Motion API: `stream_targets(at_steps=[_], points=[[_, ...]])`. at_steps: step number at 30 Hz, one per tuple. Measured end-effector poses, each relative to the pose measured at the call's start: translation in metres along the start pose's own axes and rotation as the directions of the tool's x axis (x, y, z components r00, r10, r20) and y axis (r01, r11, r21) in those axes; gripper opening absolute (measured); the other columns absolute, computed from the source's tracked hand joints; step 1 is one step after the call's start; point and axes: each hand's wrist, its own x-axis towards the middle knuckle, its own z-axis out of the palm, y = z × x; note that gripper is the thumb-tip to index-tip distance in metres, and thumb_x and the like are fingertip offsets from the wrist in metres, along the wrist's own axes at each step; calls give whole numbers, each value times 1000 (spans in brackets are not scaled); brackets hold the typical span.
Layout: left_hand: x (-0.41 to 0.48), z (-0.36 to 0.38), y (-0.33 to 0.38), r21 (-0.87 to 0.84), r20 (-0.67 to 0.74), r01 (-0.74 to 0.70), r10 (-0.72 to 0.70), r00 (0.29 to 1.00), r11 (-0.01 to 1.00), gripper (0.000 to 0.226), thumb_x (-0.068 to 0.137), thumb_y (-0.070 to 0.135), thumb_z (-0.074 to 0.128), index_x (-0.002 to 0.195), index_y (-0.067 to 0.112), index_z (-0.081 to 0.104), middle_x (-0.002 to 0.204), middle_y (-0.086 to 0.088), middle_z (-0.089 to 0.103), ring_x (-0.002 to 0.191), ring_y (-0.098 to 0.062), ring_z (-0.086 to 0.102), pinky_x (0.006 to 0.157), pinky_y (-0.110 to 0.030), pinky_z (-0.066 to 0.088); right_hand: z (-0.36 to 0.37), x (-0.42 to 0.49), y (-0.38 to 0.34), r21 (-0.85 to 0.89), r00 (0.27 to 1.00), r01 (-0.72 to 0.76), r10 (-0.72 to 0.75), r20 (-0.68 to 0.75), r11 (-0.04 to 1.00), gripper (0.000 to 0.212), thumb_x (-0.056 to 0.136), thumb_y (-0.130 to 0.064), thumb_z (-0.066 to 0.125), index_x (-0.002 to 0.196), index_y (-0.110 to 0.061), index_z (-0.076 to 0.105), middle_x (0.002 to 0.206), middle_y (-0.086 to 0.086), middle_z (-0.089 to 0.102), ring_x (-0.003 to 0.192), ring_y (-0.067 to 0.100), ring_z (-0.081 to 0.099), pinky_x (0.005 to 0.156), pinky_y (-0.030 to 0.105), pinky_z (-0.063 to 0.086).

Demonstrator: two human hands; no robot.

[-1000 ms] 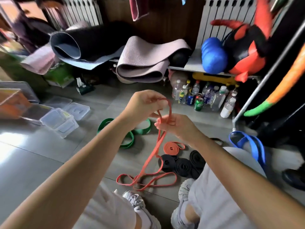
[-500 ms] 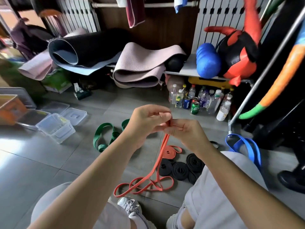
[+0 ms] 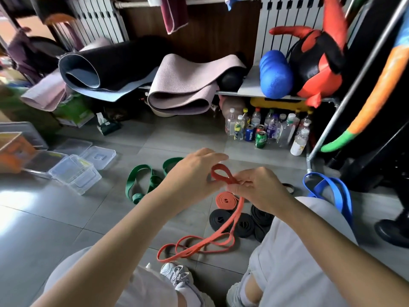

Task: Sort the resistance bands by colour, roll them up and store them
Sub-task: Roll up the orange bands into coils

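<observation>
Within right hand (image 3: pixel 261 189), orange band's (image 3: pixel 221 166) end

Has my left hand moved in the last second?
Yes: the left hand has dropped lower, closer to the rolled orange band lying below it.

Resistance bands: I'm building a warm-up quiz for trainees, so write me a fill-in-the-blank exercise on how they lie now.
1. The left hand and right hand hold a long orange band whose tail trails on the ____.
2. The rolled bands beside the smaller orange roll are ____.
3. The unrolled band left of the hands is ____.
4. The loose band beyond the right knee is ____.
Missing: floor; black; green; blue.
</observation>
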Motion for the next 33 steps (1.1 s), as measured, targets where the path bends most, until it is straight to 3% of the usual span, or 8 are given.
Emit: stream_targets(at_steps=[3,5,11,15,22,28,30,33], points=[[5,-3,8,17,44,46,-46,998,999,27,84,29,67,109,21,63,98,8,65,81,-5,55,69,-10,40,2,0,-2,46,1000,-12,12,-13,999,15,79,-22,73,93,-16,75,81,8,74,79,24,69,79,48,54],[9,-4,3,-168,56,147,-139,989,975,15,83,19,69,98,17,67,87,5,68,77,-12,60,68,-17,47,0,0,0,85,999,-48,49,-12,995,16,80,-17,72,95,-17,74,85,1,75,80,15,70,81,42,55],[7,-6,-5,-694,162,340,-322,933,635,17,73,2,74,79,17,66,76,-4,73,71,-21,67,68,-29,57,-7,-2,3,182,998,-59,56,22,981,19,81,-16,71,91,-31,72,90,6,74,86,25,71,80,43,56],[8,-4,-3,-739,161,320,-306,938,593,18,73,0,73,78,16,67,72,0,73,68,-14,68,67,-24,57,-9,-4,3,215,999,-45,38,33,976,19,78,-10,72,92,-24,73,89,-9,73,86,3,69,83,19,53],[9,1,4,-747,145,283,-267,953,602,15,74,-2,72,83,10,69,80,-8,73,73,-17,69,74,-28,58,6,-3,4,375,996,26,6,-84,927,23,73,-8,75,92,-21,71,90,0,74,87,13,71,85,27,54],[-2,10,-2,-891,248,360,-366,897,278,15,78,-7,65,86,6,67,81,-10,73,77,-22,70,73,-25,58,13,-7,12,222,997,-8,24,-72,975,22,81,-12,71,103,-12,70,94,3,73,88,16,70,85,35,55],[-5,15,-6,-826,222,382,-385,896,415,16,79,-3,66,84,12,68,79,-5,73,78,-21,69,72,-24,56,14,-9,14,141,998,-13,23,-67,990,20,83,-13,69,102,-14,71,91,4,74,84,17,70,82,38,56],[-8,15,-7,-348,76,255,-244,967,902,18,80,13,69,97,20,70,95,1,68,81,-15,62,70,-12,45,11,-11,12,-190,1000,27,-29,-7,981,13,85,-22,66,96,-23,73,79,-3,72,74,16,66,70,33,52]])
